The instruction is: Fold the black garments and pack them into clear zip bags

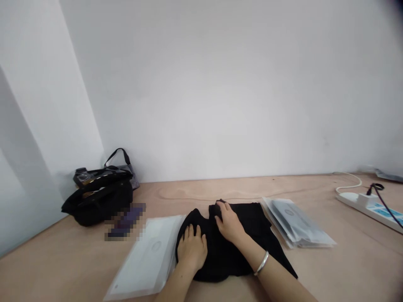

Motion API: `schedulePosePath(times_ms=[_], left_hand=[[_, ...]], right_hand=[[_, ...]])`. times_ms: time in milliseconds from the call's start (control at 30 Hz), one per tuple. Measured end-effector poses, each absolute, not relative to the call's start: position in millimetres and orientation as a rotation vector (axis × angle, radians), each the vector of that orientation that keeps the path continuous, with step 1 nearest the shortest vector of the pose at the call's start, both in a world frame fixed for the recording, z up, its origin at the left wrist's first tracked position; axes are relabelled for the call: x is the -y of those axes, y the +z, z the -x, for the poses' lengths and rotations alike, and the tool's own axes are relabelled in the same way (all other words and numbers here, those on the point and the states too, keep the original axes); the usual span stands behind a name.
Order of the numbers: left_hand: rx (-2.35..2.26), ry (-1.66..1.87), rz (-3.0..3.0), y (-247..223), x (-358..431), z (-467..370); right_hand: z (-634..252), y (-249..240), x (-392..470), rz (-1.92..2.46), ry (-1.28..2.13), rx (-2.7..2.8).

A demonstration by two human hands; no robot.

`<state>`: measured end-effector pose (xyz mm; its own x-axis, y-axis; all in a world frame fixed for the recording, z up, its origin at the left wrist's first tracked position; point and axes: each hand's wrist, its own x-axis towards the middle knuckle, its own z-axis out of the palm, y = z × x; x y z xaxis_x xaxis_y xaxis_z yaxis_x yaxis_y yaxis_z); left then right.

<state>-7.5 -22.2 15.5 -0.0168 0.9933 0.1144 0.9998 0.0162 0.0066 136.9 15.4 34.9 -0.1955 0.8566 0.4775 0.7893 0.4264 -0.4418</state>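
Observation:
A black garment (248, 235) lies spread on the wooden table in front of me, with a notch in its far edge. My left hand (192, 247) rests flat on its left part, fingers stretched out and slightly apart. Near the notch, my right hand (229, 220) has its thumb and fingers around a bunched bit of the dark cloth. A silver bangle (262, 263) circles my right wrist. Just left of the garment is a flat, pale translucent plastic bag (147, 256), its edge touching or under the cloth.
Packed translucent bags (297, 222) with dark contents lie to the right. A white power strip (374, 207) with plugs and cables sits farther right. At the back left stand a black bag (103, 201) and a striped bag (134, 174), near a pixelated patch. A white wall (220, 105) bounds the table (189, 191).

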Motion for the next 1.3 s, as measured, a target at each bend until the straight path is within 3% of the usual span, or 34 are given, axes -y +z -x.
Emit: schedulePosePath(times_ms=[167,367,533,667,867,1167,1300], left_hand=[[2.186,-0.121,2.160,12.5,20.5,10.1],[2.167,-0.253,2.182,13.4,20.4,9.5],[1.678,-0.597,2.459,26.3,25.0,-7.6],[1.378,-0.585,2.652,25.6,17.6,-30.4],[1.624,-0.458,2.513,10.0,2.2,-47.7],[2.059,-0.305,1.993,33.0,23.5,-1.9],[2.010,-0.303,2.015,33.8,27.4,5.8]], right_hand=[[-141.9,28.2,-15.4,1.025,0.354,2.097],[-204.3,27.6,-24.8,1.376,0.305,2.134],[-244.7,16.0,-19.5,1.440,0.367,2.240],[-249.6,9.6,-16.4,1.538,0.396,2.319],[-248.0,6.3,-15.5,1.628,0.344,2.419],[-254.9,1.0,-21.9,1.777,0.107,2.430],[-252.2,4.2,-21.8,1.796,0.049,2.396]])
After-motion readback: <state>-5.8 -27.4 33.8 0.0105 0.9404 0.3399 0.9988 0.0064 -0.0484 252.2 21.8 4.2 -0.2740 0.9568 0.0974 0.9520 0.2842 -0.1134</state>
